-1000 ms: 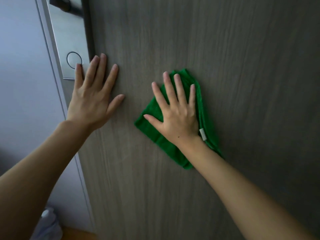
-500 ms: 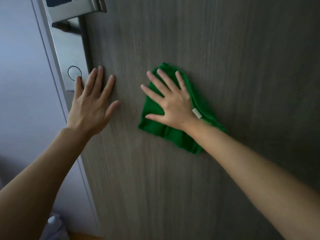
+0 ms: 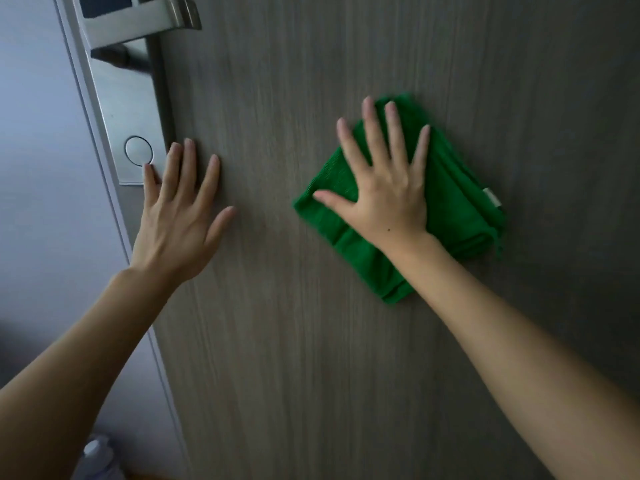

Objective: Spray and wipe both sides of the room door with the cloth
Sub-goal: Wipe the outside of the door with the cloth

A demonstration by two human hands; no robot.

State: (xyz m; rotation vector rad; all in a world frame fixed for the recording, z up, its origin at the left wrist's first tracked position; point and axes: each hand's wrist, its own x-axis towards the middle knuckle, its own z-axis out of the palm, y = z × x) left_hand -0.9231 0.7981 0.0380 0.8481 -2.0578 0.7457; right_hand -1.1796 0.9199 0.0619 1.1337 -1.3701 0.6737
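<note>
At the far left a pale wall [image 3: 38, 168] stands beside the door's edge, and low down against it sits a blurred, pale object [image 3: 98, 455] that is too unclear to name. Next comes a long brushed-metal lock plate [image 3: 128, 109] running down the edge of the door, with a lever handle [image 3: 145, 17] jutting out near the top and a round ring set lower in the plate. The door [image 3: 277, 341] itself, a grey-brown wood grain, fills the remainder of the view.

The person's left hand [image 3: 176, 223] lies flat against the door just beside the lock plate. Its fingers [image 3: 188, 168] are straight and slightly spread, and the little finger overlaps the plate's lower corner. The bare forearm stretches back toward the lower left.

Further right, apart from the left hand, the right hand [image 3: 388, 199] presses flat on a folded green cloth [image 3: 460, 216], holding it against the door. Its fingers are straight and fanned wide, the thumb pointing left across the cloth's corner. The cloth shows on every side of the hand, with a small white tag at its right edge.
</note>
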